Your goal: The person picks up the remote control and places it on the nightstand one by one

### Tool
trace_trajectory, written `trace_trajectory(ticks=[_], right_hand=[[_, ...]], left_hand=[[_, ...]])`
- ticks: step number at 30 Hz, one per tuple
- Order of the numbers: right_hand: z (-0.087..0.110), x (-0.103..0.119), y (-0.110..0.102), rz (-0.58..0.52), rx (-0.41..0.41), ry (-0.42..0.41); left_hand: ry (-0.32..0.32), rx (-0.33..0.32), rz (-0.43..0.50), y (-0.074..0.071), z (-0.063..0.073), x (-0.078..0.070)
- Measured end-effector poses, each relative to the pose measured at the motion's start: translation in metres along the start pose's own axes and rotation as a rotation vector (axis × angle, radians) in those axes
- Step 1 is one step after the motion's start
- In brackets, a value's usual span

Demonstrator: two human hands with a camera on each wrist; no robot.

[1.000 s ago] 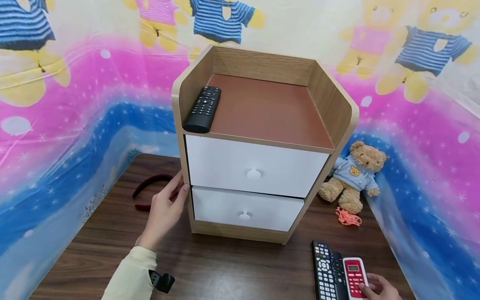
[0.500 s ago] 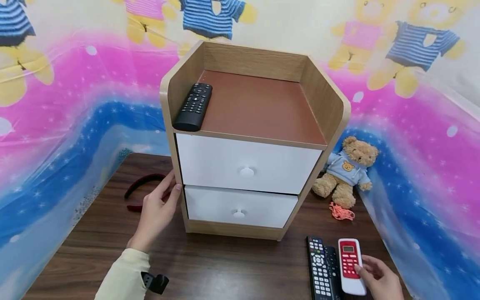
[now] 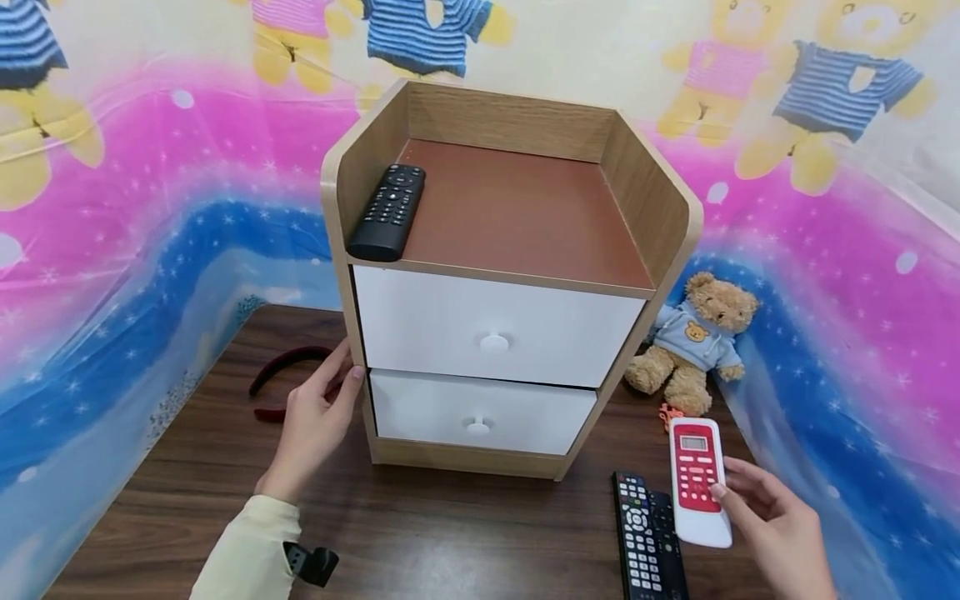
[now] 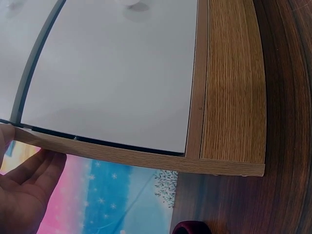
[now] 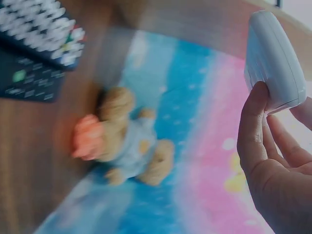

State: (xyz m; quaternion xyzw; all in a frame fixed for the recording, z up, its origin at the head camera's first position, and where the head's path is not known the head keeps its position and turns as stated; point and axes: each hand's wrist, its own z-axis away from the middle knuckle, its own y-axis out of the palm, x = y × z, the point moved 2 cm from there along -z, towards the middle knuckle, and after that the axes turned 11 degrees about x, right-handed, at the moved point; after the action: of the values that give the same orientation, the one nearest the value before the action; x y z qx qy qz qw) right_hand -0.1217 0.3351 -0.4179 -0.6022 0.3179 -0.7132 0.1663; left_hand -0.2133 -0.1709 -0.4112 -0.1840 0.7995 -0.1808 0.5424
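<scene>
In the head view, my right hand [image 3: 780, 517] holds a red-and-white remote control [image 3: 697, 483], thumb on its right edge. It is raised, keypad facing me; the right wrist view shows the pale back and side of the remote control [image 5: 273, 58]. My left hand [image 3: 311, 425] holds the left edge of a small wooden cabinet [image 3: 468, 460], thumb at the front edge and fingers against the outer side. Its two white drawers, the upper drawer [image 3: 427, 321] and the lower drawer [image 3: 420, 408], are closed. A black remote [image 3: 386, 212] lies on the cabinet top's left side.
Two more black remotes, one with white keys [image 3: 637, 533] and one plainer [image 3: 670, 542], lie side by side at front right. A teddy bear [image 3: 693, 333] sits right of the cabinet, with orange string [image 5: 88, 137] by it. A dark red headband [image 3: 288, 362] lies at left.
My right hand has lifted the red-and-white remote control up from beside the black remotes. The left hand keeps its place on the cabinet; the head view has shifted slightly.
</scene>
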Motion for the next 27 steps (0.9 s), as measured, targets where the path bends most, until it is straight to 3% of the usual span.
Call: trace_trajectory(ticks=[8, 17, 27], right_hand=[[0.017, 0.064, -0.011, -0.053, -0.039, -0.251], [0.038, 0.147, -0.018, -0.074, -0.018, -0.396], [0.034, 0.251, -0.009, -0.184, 0.079, -0.623]], left_hand=[[-0.011, 0.010, -0.001, -0.001, -0.001, -0.001], [-0.006, -0.001, -0.016, -0.001, -0.001, 0.001], [0.004, -0.007, -0.016, -0.001, 0.000, 0.001]])
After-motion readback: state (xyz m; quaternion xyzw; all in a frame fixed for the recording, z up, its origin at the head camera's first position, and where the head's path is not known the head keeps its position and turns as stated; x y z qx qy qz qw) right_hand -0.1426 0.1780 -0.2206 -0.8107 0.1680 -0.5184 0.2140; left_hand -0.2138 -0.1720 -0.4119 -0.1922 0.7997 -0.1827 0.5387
